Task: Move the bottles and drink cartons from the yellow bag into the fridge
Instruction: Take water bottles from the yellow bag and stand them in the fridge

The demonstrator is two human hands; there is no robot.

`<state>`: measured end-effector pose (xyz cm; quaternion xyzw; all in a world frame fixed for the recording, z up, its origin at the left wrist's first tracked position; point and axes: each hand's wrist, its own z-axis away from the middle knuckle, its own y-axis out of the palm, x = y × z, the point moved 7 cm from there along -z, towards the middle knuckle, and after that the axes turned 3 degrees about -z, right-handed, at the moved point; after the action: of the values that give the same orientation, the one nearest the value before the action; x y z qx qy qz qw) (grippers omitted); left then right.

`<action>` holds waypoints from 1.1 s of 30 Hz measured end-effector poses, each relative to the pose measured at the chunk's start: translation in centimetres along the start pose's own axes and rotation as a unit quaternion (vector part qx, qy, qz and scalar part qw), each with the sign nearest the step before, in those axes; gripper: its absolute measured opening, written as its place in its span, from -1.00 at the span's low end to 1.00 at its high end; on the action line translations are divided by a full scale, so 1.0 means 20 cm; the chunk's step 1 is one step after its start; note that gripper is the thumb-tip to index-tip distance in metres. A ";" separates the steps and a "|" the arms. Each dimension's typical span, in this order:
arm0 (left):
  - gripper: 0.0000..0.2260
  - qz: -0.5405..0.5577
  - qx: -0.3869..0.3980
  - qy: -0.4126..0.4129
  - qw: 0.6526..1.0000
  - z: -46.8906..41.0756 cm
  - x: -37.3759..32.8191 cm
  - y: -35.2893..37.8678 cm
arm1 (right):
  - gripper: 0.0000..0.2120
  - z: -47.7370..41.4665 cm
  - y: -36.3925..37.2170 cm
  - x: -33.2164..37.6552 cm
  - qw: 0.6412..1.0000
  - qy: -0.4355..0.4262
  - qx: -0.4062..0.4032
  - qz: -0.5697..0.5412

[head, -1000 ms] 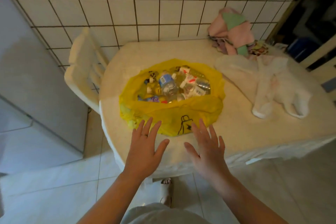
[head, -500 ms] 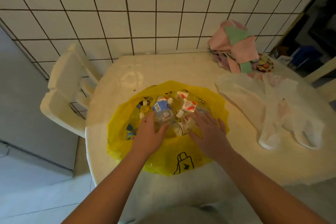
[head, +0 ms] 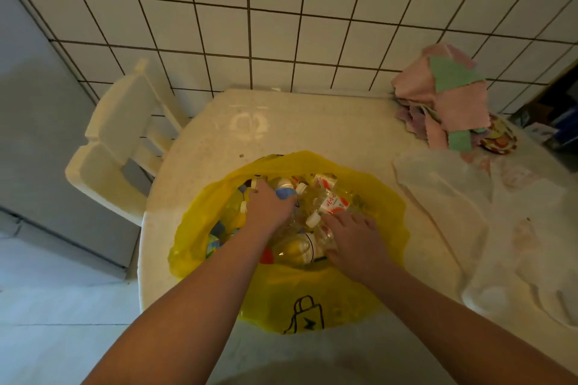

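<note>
The open yellow bag (head: 369,262) lies on the pale table (head: 297,125), full of several plastic bottles and small cartons. My left hand (head: 269,208) reaches into the bag's left middle, fingers curled around a bottle with a blue label (head: 286,193). My right hand (head: 355,239) is in the bag's right side, fingers and thumb closed over a clear bottle (head: 300,248) with a white cap. A bottle with a red and white label (head: 333,202) lies just beyond my right fingers. Much of the bag's contents is hidden under my hands.
The grey fridge side (head: 34,134) stands at the left, with a white chair (head: 115,141) between it and the table. A pile of pink and green cloths (head: 450,103) and an empty white plastic bag (head: 500,228) lie on the table's right part. The tiled wall is behind.
Both hands went from hovering over the table's near edge into the bag and closed on bottles. The camera came closer and looks more steeply down.
</note>
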<state>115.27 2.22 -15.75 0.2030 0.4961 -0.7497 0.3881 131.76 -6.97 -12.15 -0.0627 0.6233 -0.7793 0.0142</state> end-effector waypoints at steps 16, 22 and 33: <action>-0.07 0.137 0.019 -0.064 0.988 0.00 0.06 0.02 | -0.30 -0.03 0.03 -0.05 0.989 0.040 -0.035 -0.135; -0.01 0.215 0.039 -0.119 0.969 0.11 0.14 -0.04 | -0.28 0.09 -0.05 -0.12 0.968 0.023 -0.084 -0.236; -0.66 0.368 0.115 -0.096 0.917 0.51 0.17 -0.14 | -0.29 0.25 -0.37 -0.15 0.868 -0.016 -0.223 -0.443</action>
<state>111.71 -7.68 -12.10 0.3416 0.2563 -0.6216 0.6567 135.82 -9.97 -4.14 -0.3462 0.6873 -0.5427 -0.3365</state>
